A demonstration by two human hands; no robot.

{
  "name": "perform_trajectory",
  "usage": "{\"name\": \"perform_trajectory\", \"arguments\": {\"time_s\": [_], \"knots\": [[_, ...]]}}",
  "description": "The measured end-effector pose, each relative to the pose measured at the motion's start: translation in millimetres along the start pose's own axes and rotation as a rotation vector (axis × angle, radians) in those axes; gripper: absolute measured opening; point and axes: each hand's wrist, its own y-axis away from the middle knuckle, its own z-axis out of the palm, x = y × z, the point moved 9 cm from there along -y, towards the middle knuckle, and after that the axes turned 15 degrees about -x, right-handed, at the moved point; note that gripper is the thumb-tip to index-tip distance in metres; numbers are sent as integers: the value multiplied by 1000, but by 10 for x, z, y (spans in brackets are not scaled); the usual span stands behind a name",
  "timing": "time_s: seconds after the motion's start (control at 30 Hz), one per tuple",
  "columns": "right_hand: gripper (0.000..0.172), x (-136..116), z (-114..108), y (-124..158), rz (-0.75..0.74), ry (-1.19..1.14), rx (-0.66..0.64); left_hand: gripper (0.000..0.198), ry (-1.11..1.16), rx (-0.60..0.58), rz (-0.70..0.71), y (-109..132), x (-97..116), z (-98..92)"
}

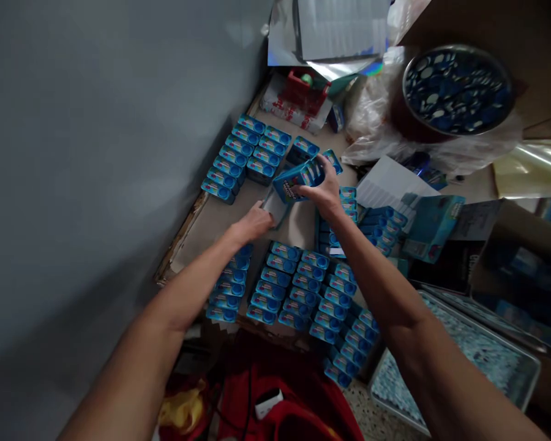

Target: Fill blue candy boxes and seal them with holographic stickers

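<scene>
My right hand (324, 188) grips a blue printed box (288, 185) from its right side, thumb in front and fingers over the top. Small blue packs seem to show along its upper side. Just left and below, my left hand (258, 222) is closed on the edge of a pale, thin-walled piece with a teal rim (278, 209); its exact kind is unclear. The two pieces lie close together, and I cannot tell whether they touch. Beyond my hands stand rows of small blue tins (229, 168). More blue tins (275, 277) stand in rows nearer my body.
A wall (96, 122) borders the table (193, 239) on the left. At the back right stands a round pot (404, 116) of blue and white pieces beside plastic bags (371, 104). A metal tray (530, 373) of pale blue pieces lies lower right. A red basket (298, 86) sits behind.
</scene>
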Motion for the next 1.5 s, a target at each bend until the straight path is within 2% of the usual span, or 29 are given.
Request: {"name": "perform_trajectory", "arguments": {"time_s": [0.07, 0.2, 0.4, 0.53, 0.67, 0.73, 0.8, 0.83, 0.9, 0.97, 1.03, 1.1, 1.17, 1.23, 1.33, 1.5], "knots": [[97, -87, 31, -10, -53, 10, -62, 14, 25, 26, -14, 16, 15, 76], [107, -215, 97, 11, -120, 24, -169, 16, 7, -9, -71, 25, -5, 167], [108, -195, 332, -55, -133, 258, -309, 18, -44, -179, -155, 75, -78, 193], [111, -276, 453, -83, -84, 519, -341, 27, -116, -275, -135, 9, 14, 230], [118, -260, 590, -116, -53, 630, -410, 30, -95, -281, -154, -100, 122, 285], [122, -208, 615, -137, -52, 645, -428, 32, -45, -271, -130, -55, 213, 280], [120, -187, 612, -139, -50, 646, -448, 30, 26, -180, -109, 111, 277, 137], [118, -212, 594, -125, -47, 638, -442, 27, 55, -72, -126, 244, 264, -19], [110, -373, 544, -56, -59, 591, -370, 21, 77, 263, -231, 621, 120, -474], [95, -667, 570, 77, -119, 494, -268, 21, 60, 628, -396, 1064, -129, -938], [76, -992, 775, 222, -202, 364, -245, 25, 61, 843, -518, 1318, -416, -1249], [71, -1222, 1103, 291, -226, 254, -282, 32, 109, 903, -574, 1315, -727, -1419], [83, -1326, 1389, 250, -182, 204, -273, 34, 189, 873, -581, 1168, -996, -1472], [95, -1381, 1592, 146, -153, 202, -245, 28, 259, 837, -567, 1037, -1157, -1451], [97, -1483, 1770, 5, -156, 263, -244, 19, 306, 843, -551, 1021, -1212, -1382], [82, -1665, 1981, -96, -62, 459, -318, 19, 374, 820, -519, 1075, -1262, -1314]]}}
